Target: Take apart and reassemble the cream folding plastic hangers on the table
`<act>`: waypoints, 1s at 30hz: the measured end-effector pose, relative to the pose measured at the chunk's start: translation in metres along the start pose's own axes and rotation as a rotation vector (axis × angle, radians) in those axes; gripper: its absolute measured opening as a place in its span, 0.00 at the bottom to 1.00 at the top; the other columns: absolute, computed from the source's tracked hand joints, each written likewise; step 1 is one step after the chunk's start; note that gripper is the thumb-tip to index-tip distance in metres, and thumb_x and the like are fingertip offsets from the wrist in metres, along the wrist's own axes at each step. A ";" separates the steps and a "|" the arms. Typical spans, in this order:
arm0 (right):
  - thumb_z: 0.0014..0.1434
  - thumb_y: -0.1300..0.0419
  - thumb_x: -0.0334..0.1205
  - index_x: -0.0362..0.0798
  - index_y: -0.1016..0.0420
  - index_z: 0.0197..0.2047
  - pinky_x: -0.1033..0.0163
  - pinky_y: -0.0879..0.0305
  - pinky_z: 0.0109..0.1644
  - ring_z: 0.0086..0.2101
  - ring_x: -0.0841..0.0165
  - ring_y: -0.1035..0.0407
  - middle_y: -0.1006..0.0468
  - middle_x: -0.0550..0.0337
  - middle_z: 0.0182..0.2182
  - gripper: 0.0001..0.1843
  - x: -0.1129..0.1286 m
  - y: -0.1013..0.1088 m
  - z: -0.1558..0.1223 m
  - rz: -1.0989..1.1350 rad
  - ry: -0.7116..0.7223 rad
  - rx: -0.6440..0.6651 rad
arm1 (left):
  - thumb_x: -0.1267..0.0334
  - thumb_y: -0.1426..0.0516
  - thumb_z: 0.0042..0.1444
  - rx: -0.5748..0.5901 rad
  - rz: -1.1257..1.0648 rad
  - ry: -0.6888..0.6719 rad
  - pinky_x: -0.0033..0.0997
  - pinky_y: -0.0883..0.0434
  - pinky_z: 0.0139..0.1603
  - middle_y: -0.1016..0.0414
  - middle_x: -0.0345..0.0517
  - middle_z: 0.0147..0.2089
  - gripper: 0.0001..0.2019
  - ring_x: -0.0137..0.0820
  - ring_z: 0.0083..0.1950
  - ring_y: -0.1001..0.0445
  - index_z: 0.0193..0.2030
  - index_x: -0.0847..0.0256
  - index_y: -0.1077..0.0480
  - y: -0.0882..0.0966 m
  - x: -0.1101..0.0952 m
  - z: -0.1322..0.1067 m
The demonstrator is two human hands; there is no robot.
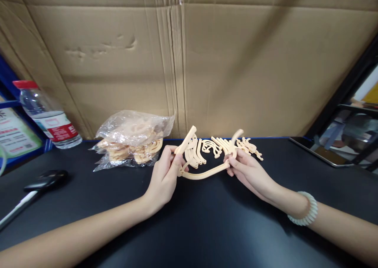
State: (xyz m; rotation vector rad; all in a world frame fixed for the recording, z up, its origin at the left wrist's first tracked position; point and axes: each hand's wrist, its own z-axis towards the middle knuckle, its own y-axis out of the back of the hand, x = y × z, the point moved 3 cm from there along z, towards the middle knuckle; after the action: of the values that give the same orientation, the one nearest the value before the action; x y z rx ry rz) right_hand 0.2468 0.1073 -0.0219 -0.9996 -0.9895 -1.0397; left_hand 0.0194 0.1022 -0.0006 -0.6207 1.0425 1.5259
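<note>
Between both hands hangs a frame of pale beige pieces, its long curved bar (205,175) running from one hand to the other. My left hand (165,171) is closed on its left end, where a straight piece (188,139) slants upward. My right hand (248,169) pinches the other end, from which a curved piece (237,135) rises. The fingers partly hide both joints. Behind the frame, loose beige pieces lie on the table: curved strips (201,152), a branching piece (211,146) and several irregular ones (249,146) at the right.
Clear plastic bags (132,136) with more beige pieces lie left of my left hand. Farther left are a red-capped water bottle (51,116) and a black object with a white cable (44,181). Cardboard (265,63) walls the back of the black table (201,224). A flat metal-edged object (321,152) lies right.
</note>
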 end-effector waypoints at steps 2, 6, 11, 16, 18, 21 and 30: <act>0.53 0.32 0.49 0.48 0.38 0.29 0.68 0.39 0.26 0.26 0.74 0.38 0.35 0.65 0.28 0.19 -0.001 0.002 0.001 0.029 -0.010 -0.025 | 0.56 0.53 0.67 0.039 0.048 -0.026 0.27 0.35 0.29 0.31 0.37 0.28 0.09 0.28 0.29 0.30 0.42 0.59 0.38 0.000 -0.004 -0.001; 0.51 0.30 0.45 0.48 0.35 0.31 0.65 0.32 0.31 0.28 0.73 0.32 0.31 0.64 0.29 0.17 -0.004 0.001 0.001 0.016 -0.072 0.046 | 0.61 0.53 0.67 0.222 0.234 -0.225 0.30 0.32 0.38 0.30 0.42 0.35 0.08 0.31 0.36 0.29 0.41 0.59 0.35 -0.006 -0.018 -0.005; 0.50 0.30 0.42 0.48 0.28 0.33 0.61 0.28 0.39 0.32 0.70 0.29 0.26 0.61 0.32 0.12 -0.002 0.001 -0.002 -0.093 -0.001 0.073 | 0.62 0.49 0.62 0.559 0.366 -0.499 0.40 0.31 0.52 0.31 0.53 0.49 0.08 0.39 0.50 0.31 0.46 0.60 0.35 -0.016 -0.026 -0.012; 0.57 0.36 0.43 0.50 0.23 0.34 0.57 0.30 0.39 0.34 0.65 0.28 0.22 0.57 0.32 0.06 0.007 -0.003 -0.007 -0.454 0.218 0.113 | 0.59 0.47 0.61 0.584 0.226 -0.373 0.39 0.28 0.50 0.35 0.55 0.55 0.11 0.37 0.48 0.30 0.48 0.59 0.35 -0.014 -0.022 -0.008; 0.60 0.38 0.41 0.51 0.22 0.34 0.57 0.31 0.40 0.35 0.64 0.27 0.21 0.56 0.32 0.05 0.012 -0.006 -0.011 -0.575 0.333 0.139 | 0.59 0.47 0.61 0.592 0.146 -0.269 0.36 0.27 0.43 0.33 0.54 0.54 0.13 0.33 0.41 0.29 0.50 0.59 0.35 -0.015 -0.018 -0.005; 0.62 0.39 0.39 0.51 0.23 0.35 0.58 0.31 0.38 0.34 0.65 0.27 0.21 0.56 0.33 0.05 0.016 -0.011 -0.017 -0.646 0.439 0.204 | 0.60 0.46 0.61 0.592 0.092 -0.123 0.33 0.29 0.38 0.27 0.50 0.48 0.14 0.30 0.37 0.28 0.53 0.60 0.35 -0.018 -0.011 -0.001; 0.63 0.44 0.30 0.48 0.28 0.37 0.57 0.33 0.40 0.37 0.64 0.32 0.22 0.56 0.31 0.06 0.017 -0.027 -0.028 -0.979 0.845 0.432 | 0.61 0.45 0.62 0.695 0.257 -0.162 0.26 0.34 0.32 0.27 0.41 0.31 0.09 0.27 0.30 0.33 0.43 0.62 0.27 -0.026 -0.012 -0.003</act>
State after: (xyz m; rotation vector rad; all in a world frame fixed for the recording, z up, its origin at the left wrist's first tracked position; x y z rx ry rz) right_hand 0.2284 0.0718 -0.0080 0.3838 -0.8911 -1.7264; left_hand 0.0462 0.0935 0.0011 0.1237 1.4571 1.2774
